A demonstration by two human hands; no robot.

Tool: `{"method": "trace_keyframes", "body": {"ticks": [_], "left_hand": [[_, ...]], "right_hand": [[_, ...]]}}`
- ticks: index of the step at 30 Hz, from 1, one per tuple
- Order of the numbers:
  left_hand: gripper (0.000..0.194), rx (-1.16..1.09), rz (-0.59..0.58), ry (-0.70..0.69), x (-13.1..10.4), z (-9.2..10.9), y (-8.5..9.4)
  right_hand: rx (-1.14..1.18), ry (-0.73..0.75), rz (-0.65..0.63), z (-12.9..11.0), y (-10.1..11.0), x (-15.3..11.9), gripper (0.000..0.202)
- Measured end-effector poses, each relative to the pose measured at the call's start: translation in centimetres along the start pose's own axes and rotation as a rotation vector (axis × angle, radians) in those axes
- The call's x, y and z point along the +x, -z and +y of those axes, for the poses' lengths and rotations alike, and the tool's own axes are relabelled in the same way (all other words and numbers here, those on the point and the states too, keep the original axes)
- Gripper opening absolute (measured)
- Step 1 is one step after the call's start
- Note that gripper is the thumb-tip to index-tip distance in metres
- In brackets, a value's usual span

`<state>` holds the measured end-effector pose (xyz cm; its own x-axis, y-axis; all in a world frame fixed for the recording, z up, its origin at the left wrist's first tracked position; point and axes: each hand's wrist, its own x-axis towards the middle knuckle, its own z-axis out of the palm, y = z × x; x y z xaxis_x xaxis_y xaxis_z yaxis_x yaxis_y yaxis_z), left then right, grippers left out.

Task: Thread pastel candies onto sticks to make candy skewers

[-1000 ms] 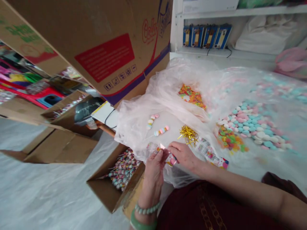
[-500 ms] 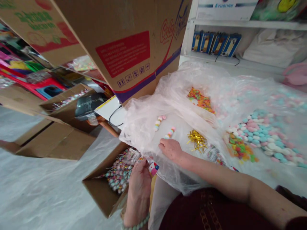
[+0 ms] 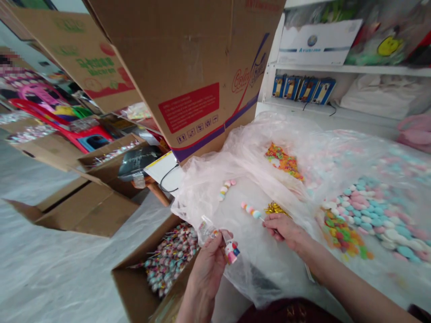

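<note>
A skewer of pink, yellow and blue bead-like soft candies on a thin white stick (image 3: 251, 210) is in the right hand (image 3: 283, 229), over a translucent plastic sheet (image 3: 198, 179). Thumb and fingers pinch only the stick, probably so that the candies stay untouched; they point away from the palm. The left hand (image 3: 209, 260) grips a clear film wrapper with colourful print (image 3: 231, 252) between thumb and fingers, a light edge hold that seems meant to avoid crushing it; whether its mouth is open is too small to tell. A second skewer of pink, white and yellow candies (image 3: 226, 190) lies apart on the sheet, beyond both hands. Shiny gold strips (image 3: 274, 207) lie just behind the right hand, presumably for easy reach. Farther right, green-and-orange gummies (image 3: 343, 233) adjoin a heap of pink, blue and white candies (image 3: 372, 204), apparently grouped by kind. Low on the left, an open brown cardboard box (image 3: 128, 280) holds many stick candies (image 3: 171, 255), its tall walls likely containing the loose pile.
</note>
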<state>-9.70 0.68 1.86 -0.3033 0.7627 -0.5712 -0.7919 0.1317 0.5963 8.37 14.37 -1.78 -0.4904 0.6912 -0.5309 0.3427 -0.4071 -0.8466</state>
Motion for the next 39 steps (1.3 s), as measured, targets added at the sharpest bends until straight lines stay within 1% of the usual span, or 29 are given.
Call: {"method": "trace_keyframes", "body": {"ticks": [2, 4, 7, 9, 11, 12, 13, 15, 17, 18, 20, 22, 24, 25, 29, 33, 35, 39], "left_hand": [[0.013, 0.043, 0.055, 0.001, 0.5, 0.4, -0.9], [0.015, 0.078, 0.106, -0.054, 1.5, 0.9, -1.7], [0.020, 0.185, 0.079, -0.240, 4.0, 1.4, -2.9], [0.018, 0.349, 0.080, -0.388, 6.1, 1.7, -3.7], [0.018, 0.604, 0.109, -0.522, 8.4, 2.0, -4.6], [0.017, 0.765, 0.135, -0.574, 9.5, 2.1, -5.2], [0.017, 0.941, 0.171, -0.614, 10.5, 2.3, -5.7], [0.019, 1.308, 0.269, -0.661, 12.4, 2.6, -6.9], [0.014, 1.630, 0.360, -0.668, 14.1, 3.0, -8.2], [0.015, 1.759, 0.375, -0.667, 14.8, 3.2, -8.7], [0.026, 1.959, 0.354, -0.659, 16.2, 3.6, -9.6], [0.031, 2.119, 0.321, -0.628, 17.3, 3.8, -10.2], [0.033, 2.249, 0.296, -0.602, 18.1, 3.8, -10.3], [0.034, 2.299, 0.283, -0.614, 18.3, 3.7, -10.3], [0.036, 2.390, 0.274, -0.732, 18.3, 3.1, -9.6], [0.033, 2.335, 0.305, -0.733, 17.6, 2.6, -9.1], [0.031, 2.228, 0.302, -0.722, 17.4, 2.7, -9.0], [0.028, 1.899, 0.305, -0.672, 17.5, 3.3, -8.6]], "right_hand": [[-0.035, 0.065, 0.001, -1.0, 0.2, 0.7, 0.013], [-0.185, 0.163, 0.083, -2.1, 0.3, 1.8, 0.013], [-0.435, 0.277, 0.240, -3.3, 0.7, 3.5, 0.014], [-0.557, 0.301, 0.356, -3.4, 1.2, 4.3, 0.013], [-0.661, 0.294, 0.432, -3.0, 1.9, 4.5, 0.013], [-0.692, 0.281, 0.446, -2.7, 2.2, 4.4, 0.014], [-0.689, 0.262, 0.439, -2.3, 2.5, 4.1, 0.015], [-0.588, 0.223, 0.398, -1.7, 3.0, 3.4, 0.017], [-0.474, 0.203, 0.373, -1.2, 3.4, 2.6, 0.018], [-0.433, 0.200, 0.366, -1.1, 3.7, 2.2, 0.018], [-0.381, 0.197, 0.351, -1.1, 4.2, 1.4, 0.016], [-0.340, 0.190, 0.335, -1.3, 4.6, 0.9, 0.015], [-0.295, 0.172, 0.325, -1.5, 5.0, 0.7, 0.015], [-0.274, 0.162, 0.317, -1.6, 5.1, 0.6, 0.015], [-0.194, 0.136, 0.294, -1.9, 5.5, 0.5, 0.016], [-0.139, 0.145, 0.262, -1.8, 5.6, 0.2, 0.013], [-0.113, 0.131, 0.252, -1.6, 5.5, 0.0, 0.011], [-0.076, 0.119, 0.236, -0.9, 5.2, -0.3, 0.013]]}}
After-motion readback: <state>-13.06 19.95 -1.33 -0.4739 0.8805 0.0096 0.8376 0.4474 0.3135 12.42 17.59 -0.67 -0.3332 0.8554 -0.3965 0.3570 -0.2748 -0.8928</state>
